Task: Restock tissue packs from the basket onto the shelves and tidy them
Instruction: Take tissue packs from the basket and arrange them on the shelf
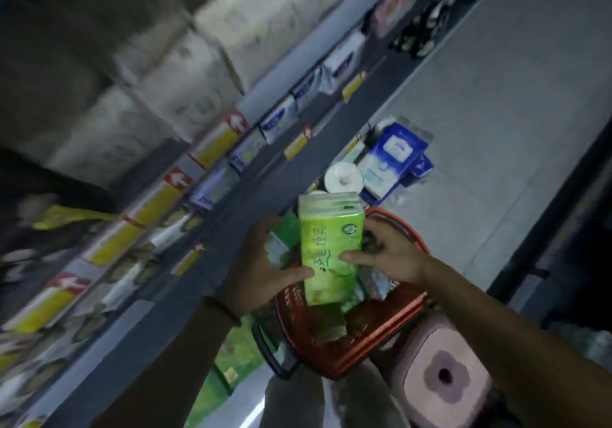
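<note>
The shelves [205, 149] ran as a blurred diagonal from lower left to upper right of the frame, their front edges lined with yellow and red price tags [217, 139] and already crowded with pale packs, so free slots were hard to make out. To the right lay open grey floor [496, 96], the roomiest ground for moving, with a blue tissue pack [390, 159] and a white roll [343, 178] left loose near the shelf foot. The red basket [347, 338] sat at lower centre, just beside a pink stool [443, 371], probably kept close for reach. Above its rim the green tissue pack [326, 248] stood upright, clamped between both palms: the left hand [261, 272] pressed its left face, the right hand [387, 255] its right, thumbs on the front. That two-sided grip probably kept the soft pack square for the lift toward the shelves.
</note>
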`<state>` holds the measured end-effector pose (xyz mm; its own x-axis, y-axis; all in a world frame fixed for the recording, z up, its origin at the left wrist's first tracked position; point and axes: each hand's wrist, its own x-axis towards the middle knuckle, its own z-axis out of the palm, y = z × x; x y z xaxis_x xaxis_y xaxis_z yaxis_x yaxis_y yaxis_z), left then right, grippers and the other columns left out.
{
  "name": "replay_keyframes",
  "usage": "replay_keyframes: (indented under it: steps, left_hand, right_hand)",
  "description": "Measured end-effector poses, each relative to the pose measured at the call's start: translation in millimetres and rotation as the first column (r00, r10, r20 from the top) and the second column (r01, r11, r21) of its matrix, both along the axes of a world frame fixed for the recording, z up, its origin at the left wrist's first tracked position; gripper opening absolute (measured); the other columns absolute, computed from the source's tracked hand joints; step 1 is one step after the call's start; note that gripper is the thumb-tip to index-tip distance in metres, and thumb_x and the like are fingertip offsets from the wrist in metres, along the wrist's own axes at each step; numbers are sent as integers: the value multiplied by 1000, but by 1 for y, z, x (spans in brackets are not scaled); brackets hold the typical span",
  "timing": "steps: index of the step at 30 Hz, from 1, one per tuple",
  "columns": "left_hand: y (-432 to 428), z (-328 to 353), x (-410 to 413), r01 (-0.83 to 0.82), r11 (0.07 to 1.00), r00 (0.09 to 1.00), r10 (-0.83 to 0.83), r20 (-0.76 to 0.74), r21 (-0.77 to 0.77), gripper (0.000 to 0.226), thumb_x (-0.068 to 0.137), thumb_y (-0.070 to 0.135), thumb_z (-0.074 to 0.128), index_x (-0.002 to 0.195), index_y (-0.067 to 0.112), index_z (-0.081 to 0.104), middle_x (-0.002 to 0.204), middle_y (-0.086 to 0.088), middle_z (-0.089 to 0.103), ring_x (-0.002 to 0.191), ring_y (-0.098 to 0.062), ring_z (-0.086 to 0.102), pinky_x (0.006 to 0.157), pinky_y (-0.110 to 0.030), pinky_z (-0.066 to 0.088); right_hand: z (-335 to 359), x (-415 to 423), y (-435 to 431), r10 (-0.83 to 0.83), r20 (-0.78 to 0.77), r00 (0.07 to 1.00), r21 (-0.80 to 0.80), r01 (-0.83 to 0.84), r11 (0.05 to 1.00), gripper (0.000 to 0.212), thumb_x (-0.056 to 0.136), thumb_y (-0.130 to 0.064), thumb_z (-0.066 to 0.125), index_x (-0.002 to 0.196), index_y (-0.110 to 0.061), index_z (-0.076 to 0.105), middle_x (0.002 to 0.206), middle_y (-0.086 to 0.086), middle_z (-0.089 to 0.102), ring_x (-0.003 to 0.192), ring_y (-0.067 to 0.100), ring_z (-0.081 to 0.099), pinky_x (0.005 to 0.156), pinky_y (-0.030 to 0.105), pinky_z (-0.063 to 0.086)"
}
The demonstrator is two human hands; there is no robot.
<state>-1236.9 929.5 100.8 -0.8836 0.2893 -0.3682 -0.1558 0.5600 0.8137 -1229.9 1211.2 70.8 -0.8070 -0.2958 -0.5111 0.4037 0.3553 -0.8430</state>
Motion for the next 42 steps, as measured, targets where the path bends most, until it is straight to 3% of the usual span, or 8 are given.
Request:
replay_keyframes:
  steps: [3,9,12,17,24,29,37,42]
  left_hand:
    - [-9,62,2,6,1000,999,-6,51,-3,91,71,50,93,147,42,43,146,35,47,137,4,49,109,-29,47]
    - [-13,207,-13,-115,989,989,105,-104,-93,60,75,52,87,125,30,63,110,18,72,106,-1,70,90,-29,54]
    - [-27,289,-12,-121,983,968,86,-235,-138,60,75,62,79,123,31,61,105,16,62,101,-8,62,83,-26,44]
    - [-45,432,12,-119,943,925,-8,-380,-310,49,88,54,75,130,43,52,135,20,55,122,-10,55,97,-34,49]
    - [-83,597,38,-311,833,748,-82,-659,-457,47,76,58,78,118,42,64,105,29,67,95,6,61,78,-19,47]
    - [-129,686,45,-390,788,726,-56,-685,-477,39,78,53,78,114,40,70,100,23,73,90,5,66,82,-28,55]
    - [-208,768,31,-550,501,781,26,-624,-668,55,93,41,70,145,33,52,140,2,59,116,-18,58,97,-31,49]
    - [-257,761,-18,-613,336,784,149,-602,-715,41,99,18,57,140,19,55,130,-4,64,106,-22,64,92,-41,60]
  right_hand:
    - [83,-12,-1,-147,83,986,-151,158,976,49,93,0,76,138,-11,61,121,-1,79,110,20,77,85,37,66]
    - [217,-38,-16,-169,77,983,-221,182,958,57,83,-25,91,128,-4,63,127,26,71,110,36,76,97,63,59]
    - [284,-52,-20,-80,-68,994,-192,66,979,20,89,-8,83,107,-7,73,97,6,82,95,28,80,97,56,60]
    - [419,-71,-18,-247,-437,865,-242,151,958,101,53,-42,106,142,-27,60,125,3,75,111,24,75,89,45,62]
    - [624,-72,-69,404,-781,476,367,-173,914,73,65,-55,92,133,-53,65,137,-36,58,127,-19,50,99,8,40]
    - [725,-94,-133,667,-708,231,646,-168,745,78,68,-71,84,138,-46,63,140,-28,59,125,-6,55,98,16,43]
    - [800,-142,-265,766,-636,92,750,-161,642,68,88,-55,80,149,-36,56,151,-8,58,133,11,57,113,38,47]
    - [796,-171,-352,787,-605,119,782,-96,616,66,93,-48,78,152,-31,52,153,3,57,133,25,57,112,41,46]
